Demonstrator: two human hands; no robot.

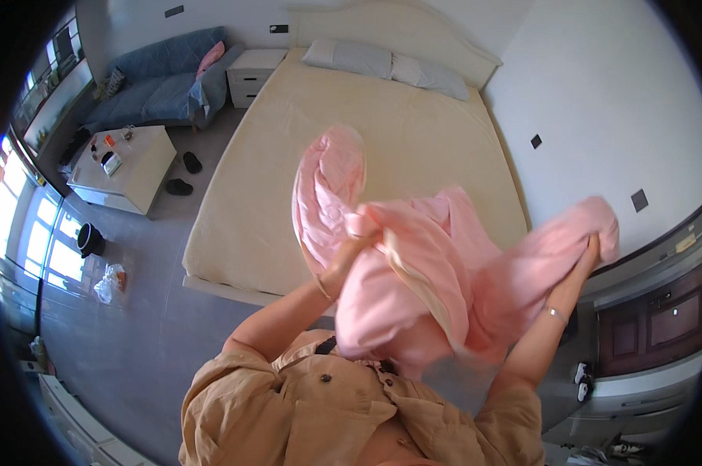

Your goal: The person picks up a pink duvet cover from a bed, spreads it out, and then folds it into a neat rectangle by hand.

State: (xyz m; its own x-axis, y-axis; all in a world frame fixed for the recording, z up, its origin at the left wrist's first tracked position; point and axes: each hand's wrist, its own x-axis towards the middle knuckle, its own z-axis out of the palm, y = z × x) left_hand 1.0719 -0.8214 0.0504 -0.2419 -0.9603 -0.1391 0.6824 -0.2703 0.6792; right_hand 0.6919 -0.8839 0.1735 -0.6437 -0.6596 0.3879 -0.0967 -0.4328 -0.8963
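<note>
A pink quilt (405, 287) with a cream edge strip hangs in loose folds between my hands, in front of the foot of the bed. One puckered end stands up over the mattress and looks slightly blurred. My left hand (364, 239) is closed on a bunched part near the middle, its fingers partly covered by the cloth. Out to the right, my right hand (594, 247) grips a raised corner at about the same height. Beyond the quilt lies the bed's mattress (250, 179) in a pale cream cover.
Two grey-white pillows (347, 59) lie at the headboard (390, 23). A white nightstand (254, 74) and blue sofa (164, 78) stand at the far left, with a low white table (133, 171) nearer. Slippers (180, 186), a black bin (91, 241) and a plastic bag (110, 285) are on the floor.
</note>
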